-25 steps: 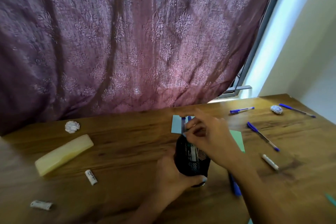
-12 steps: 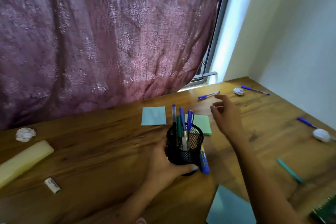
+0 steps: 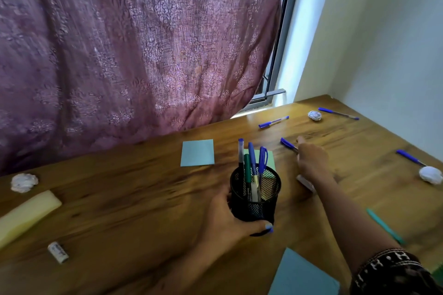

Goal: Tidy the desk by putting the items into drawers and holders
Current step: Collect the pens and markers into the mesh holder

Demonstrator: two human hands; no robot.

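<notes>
A black mesh pen holder [image 3: 255, 195] stands on the wooden desk [image 3: 143, 199] with several pens upright in it. My left hand [image 3: 227, 225] grips its lower left side. My right hand [image 3: 311, 163] reaches past the holder to the right, fingers spread, over a blue pen [image 3: 288, 145] that lies on the desk; whether it touches the pen I cannot tell. More blue pens lie farther back [image 3: 273, 122], at the far right corner [image 3: 338, 113] and at the right edge [image 3: 410, 157]. A teal pen [image 3: 384, 226] lies near my right forearm.
Blue sticky notes [image 3: 197, 152] and a green pad [image 3: 269, 159] lie behind the holder; blue paper [image 3: 303, 275] is at the front. Crumpled paper balls [image 3: 24, 182], [image 3: 314, 115], [image 3: 430, 175], a yellow case [image 3: 26, 215] and a small white eraser [image 3: 57, 252] lie around. A purple curtain hangs behind.
My right hand left the top of the holder and swung right and back toward the blue pen. The left hand kept its hold. The view shifted right.
</notes>
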